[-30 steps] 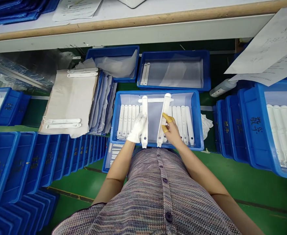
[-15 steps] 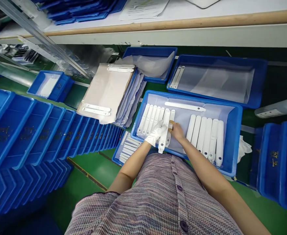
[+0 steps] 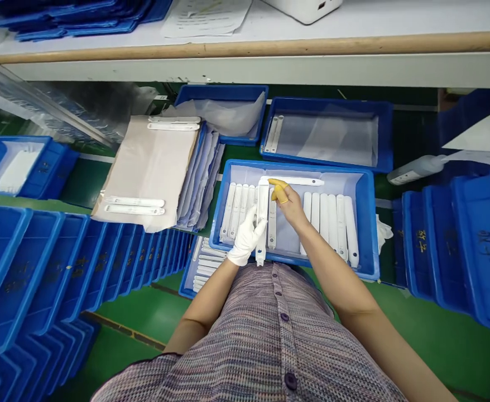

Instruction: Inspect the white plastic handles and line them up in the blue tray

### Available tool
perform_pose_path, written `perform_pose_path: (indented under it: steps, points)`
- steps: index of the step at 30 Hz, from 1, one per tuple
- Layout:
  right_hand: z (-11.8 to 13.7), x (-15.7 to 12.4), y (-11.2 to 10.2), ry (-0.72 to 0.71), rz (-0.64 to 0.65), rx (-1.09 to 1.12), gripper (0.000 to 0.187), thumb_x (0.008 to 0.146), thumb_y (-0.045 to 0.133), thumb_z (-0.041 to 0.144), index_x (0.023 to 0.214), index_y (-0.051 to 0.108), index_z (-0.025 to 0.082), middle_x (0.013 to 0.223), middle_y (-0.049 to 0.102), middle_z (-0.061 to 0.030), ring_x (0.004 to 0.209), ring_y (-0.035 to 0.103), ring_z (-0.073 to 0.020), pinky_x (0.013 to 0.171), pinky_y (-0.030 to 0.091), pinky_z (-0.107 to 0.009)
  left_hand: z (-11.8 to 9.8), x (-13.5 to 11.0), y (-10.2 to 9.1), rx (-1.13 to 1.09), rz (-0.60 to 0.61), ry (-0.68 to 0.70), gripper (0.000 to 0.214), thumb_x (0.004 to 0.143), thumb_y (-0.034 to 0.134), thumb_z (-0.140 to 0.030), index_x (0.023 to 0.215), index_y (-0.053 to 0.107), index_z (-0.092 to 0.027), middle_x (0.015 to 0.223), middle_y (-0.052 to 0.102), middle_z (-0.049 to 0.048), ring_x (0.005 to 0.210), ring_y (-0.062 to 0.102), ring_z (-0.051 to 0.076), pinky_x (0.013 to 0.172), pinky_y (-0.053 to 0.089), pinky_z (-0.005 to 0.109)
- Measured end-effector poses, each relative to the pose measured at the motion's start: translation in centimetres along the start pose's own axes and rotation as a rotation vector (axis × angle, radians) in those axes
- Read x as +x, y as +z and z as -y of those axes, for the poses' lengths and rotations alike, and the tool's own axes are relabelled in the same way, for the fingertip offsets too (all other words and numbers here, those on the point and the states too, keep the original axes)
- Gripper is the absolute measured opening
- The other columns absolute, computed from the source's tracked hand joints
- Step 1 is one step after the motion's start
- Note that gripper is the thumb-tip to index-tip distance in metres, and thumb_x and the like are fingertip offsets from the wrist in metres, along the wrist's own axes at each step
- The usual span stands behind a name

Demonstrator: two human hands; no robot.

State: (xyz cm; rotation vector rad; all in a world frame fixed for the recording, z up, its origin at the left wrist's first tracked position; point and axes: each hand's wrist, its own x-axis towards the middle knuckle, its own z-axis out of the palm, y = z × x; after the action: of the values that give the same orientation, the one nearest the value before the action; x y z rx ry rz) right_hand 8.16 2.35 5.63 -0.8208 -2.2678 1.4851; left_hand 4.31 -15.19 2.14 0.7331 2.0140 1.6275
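My left hand (image 3: 246, 237), in a white glove, is closed around a long white plastic strip (image 3: 262, 209) held upright over a blue bin (image 3: 374, 234). At the strip's upper end is my right hand (image 3: 289, 204), with yellow finger covers. Its index finger is stretched out to the strip's tip, and the other fingers are partly bent. Inside the lined bin, several white strips (image 3: 239, 206) stand in a row left of my hands, and several more strips (image 3: 331, 223) lie on the right. One single strip (image 3: 297, 181) lies crosswise along the far side.
Papers topped with white strips (image 3: 134, 205) form a stack (image 3: 144, 162) at the left. Two lined blue bins (image 3: 332, 164) stand behind, under a bench edge (image 3: 245, 47). Stacked blue bins (image 3: 35, 262) flank me at the left, with more bins (image 3: 450, 245) and a bottle (image 3: 414, 169) at the right.
The view has shifted to the right. My right hand has moved up to the top end of the held strip, its index finger now stretched out; my left hand still holds the strip.
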Motion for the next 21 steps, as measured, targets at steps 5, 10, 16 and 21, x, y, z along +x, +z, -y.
perform_pose_path:
  steps: [5,10,16,21]
  points:
    - [4.8,-0.5,-1.0,-0.138,-0.113,0.312,0.040,0.081,0.073,0.063,0.081,0.069,0.023,0.061,0.045,0.0051,0.059,0.041,-0.0124,0.060,0.039,-0.028,-1.3,-0.3,-0.4,0.094,0.054,0.098,0.062,0.096,0.062,-0.047,0.151,0.051,-0.020,0.154,0.053,0.0136,0.145,0.048,0.030,0.124,0.035,0.046]
    - [4.3,-2.2,-1.9,-0.063,-0.035,0.536,0.047,0.088,0.063,0.067,0.099,0.072,0.023,0.069,0.059,0.0029,0.054,0.042,-0.0103,0.053,0.038,-0.026,-1.5,0.1,-0.6,0.037,0.103,0.100,0.066,0.094,0.064,-0.052,0.151,0.050,-0.021,0.156,0.051,0.0134,0.149,0.042,0.030,0.126,0.031,0.047]
    - [-1.0,-4.5,-4.2,0.082,-0.244,0.554,0.046,0.082,0.072,0.057,0.110,0.068,0.021,0.077,0.068,-0.0001,0.055,0.049,-0.0098,0.056,0.045,-0.027,-0.9,3.0,0.9,-0.073,0.184,-0.016,0.067,0.094,0.065,-0.050,0.152,0.048,-0.023,0.152,0.054,0.0115,0.137,0.055,0.028,0.119,0.038,0.042]
    - [-2.4,-5.8,-7.0,0.195,-0.312,0.556,0.046,0.076,0.076,0.054,0.106,0.069,0.021,0.088,0.070,-0.0022,0.066,0.058,-0.0116,0.068,0.053,-0.031,-1.4,3.0,2.9,-0.036,0.151,0.039,0.068,0.094,0.064,-0.051,0.153,0.047,-0.021,0.146,0.059,0.0141,0.136,0.055,0.029,0.118,0.039,0.045]
